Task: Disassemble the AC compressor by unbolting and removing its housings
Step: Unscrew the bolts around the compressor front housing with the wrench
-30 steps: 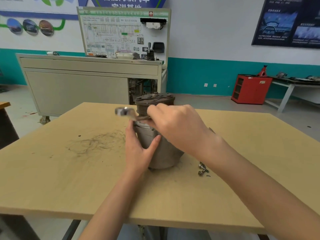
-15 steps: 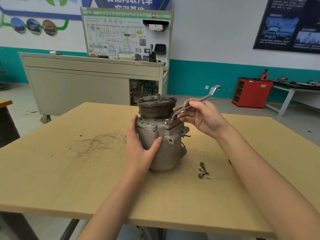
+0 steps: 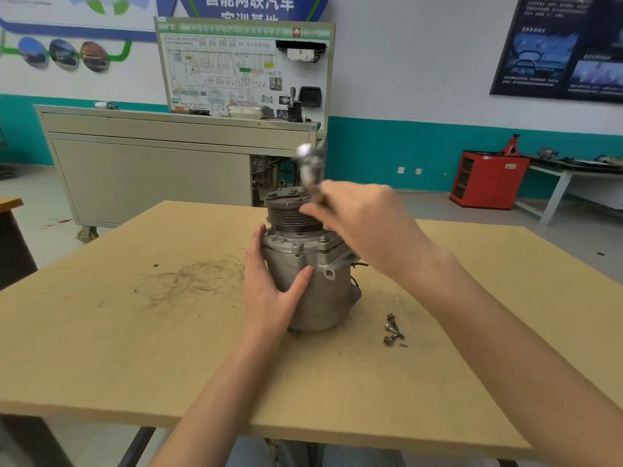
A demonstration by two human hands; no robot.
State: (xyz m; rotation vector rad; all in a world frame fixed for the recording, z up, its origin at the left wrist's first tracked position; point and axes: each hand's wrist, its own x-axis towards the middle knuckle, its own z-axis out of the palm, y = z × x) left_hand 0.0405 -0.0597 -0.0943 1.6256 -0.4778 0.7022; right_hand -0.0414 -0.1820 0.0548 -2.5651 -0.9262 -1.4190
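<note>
Compressor (image 3: 313, 281) upright mid-table (image 3: 135, 348), wrench (image 3: 308, 166) raised over it.
The left hand (image 3: 269, 291) wraps fingers and thumb round the body; the blurred right hand (image 3: 364, 224) grips the wrench beside the pulley (image 3: 286, 214). A poorly seated wrench could slip and round a flange bolt (image 3: 296, 246), or tip the unit if the brace slackens. The pulley overhangs those bolts, cramping the swing. Loose bolts (image 3: 392, 330) lie near the right forearm.

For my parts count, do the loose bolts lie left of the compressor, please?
No, the loose bolts lie on the table right of the compressor.
</note>
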